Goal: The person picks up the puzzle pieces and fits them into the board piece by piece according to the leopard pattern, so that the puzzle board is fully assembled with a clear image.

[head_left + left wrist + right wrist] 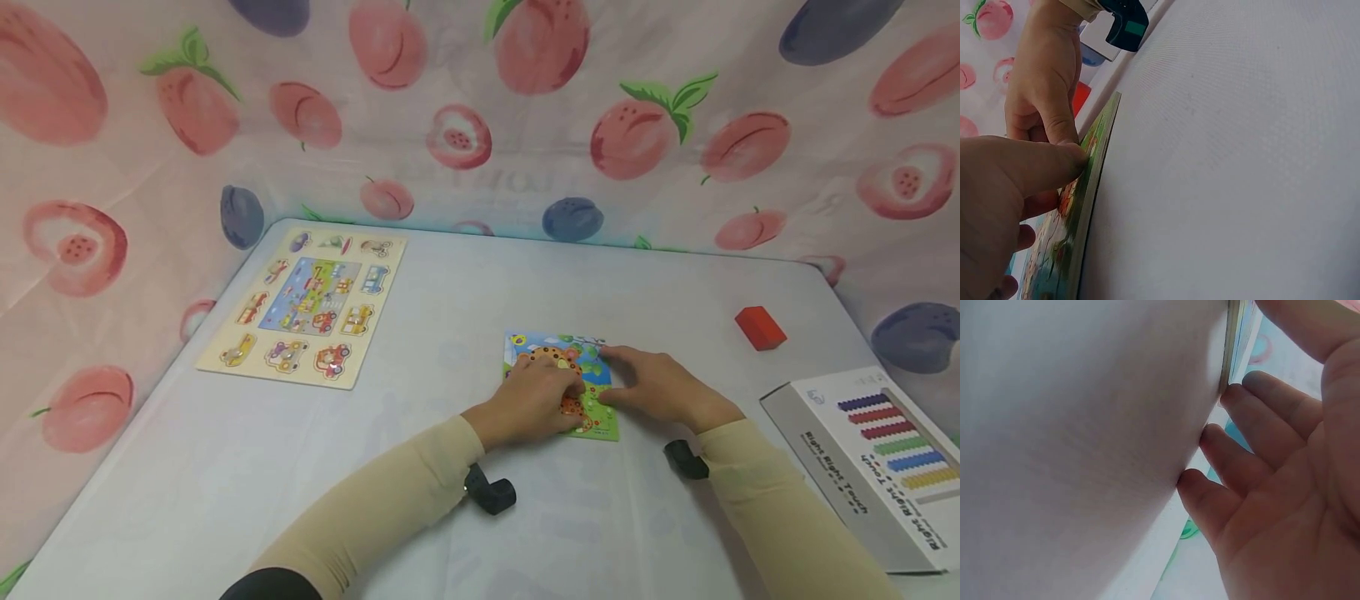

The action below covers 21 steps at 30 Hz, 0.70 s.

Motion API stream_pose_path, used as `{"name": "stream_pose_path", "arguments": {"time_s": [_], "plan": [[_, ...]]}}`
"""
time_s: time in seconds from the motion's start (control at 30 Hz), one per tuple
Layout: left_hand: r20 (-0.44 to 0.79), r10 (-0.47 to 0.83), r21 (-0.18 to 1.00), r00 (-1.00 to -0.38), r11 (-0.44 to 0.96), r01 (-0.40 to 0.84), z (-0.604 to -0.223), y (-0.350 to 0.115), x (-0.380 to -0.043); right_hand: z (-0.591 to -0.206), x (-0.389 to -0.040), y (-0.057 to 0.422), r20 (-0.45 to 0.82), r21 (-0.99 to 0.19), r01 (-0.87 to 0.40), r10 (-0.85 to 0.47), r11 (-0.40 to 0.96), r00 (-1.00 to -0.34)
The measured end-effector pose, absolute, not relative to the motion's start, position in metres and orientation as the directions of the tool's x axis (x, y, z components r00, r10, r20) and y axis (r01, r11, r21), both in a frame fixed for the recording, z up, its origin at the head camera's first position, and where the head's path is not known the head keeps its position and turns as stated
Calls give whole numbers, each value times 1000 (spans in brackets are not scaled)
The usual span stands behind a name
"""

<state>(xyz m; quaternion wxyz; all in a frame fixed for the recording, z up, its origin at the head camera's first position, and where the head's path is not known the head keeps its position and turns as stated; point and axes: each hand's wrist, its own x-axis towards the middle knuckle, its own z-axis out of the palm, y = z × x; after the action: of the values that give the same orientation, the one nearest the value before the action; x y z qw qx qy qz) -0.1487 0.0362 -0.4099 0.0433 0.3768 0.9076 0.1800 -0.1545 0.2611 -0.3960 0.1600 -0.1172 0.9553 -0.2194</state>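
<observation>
A small jigsaw puzzle board (604,423) with a spotted cartoon animal on green and blue lies flat on the white table. My left hand (525,404) rests over its middle and left side, covering part of the picture. The left wrist view shows that hand's thumb (1060,164) down on the puzzle's surface, other fingers spread behind it. On the right side, my right hand (663,390) touches the board's far corner with its fingertips, thumb near the right edge. Its loosely extended fingers (1254,415) reach the board's edge and the tabletop in the right wrist view.
A larger vehicle puzzle board (352,362) lies at the back left. To the right are a red block (761,328) and a white-and-grey box (817,450) with coloured strips on its face. A fruit-patterned cloth (525,167) rises behind the table.
</observation>
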Motion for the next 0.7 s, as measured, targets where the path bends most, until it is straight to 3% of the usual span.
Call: {"name": "stream_pose_path", "arguments": {"time_s": [0.5, 0.7], "plan": [[27, 696, 408, -717, 647, 643, -408, 35, -147, -397, -155, 261, -265, -461, -141, -288, 876, -920], [6, 667, 401, -745, 681, 612, -409, 24, -152, -397, -154, 262, -264, -466, -144, -293, 873, -919]]}}
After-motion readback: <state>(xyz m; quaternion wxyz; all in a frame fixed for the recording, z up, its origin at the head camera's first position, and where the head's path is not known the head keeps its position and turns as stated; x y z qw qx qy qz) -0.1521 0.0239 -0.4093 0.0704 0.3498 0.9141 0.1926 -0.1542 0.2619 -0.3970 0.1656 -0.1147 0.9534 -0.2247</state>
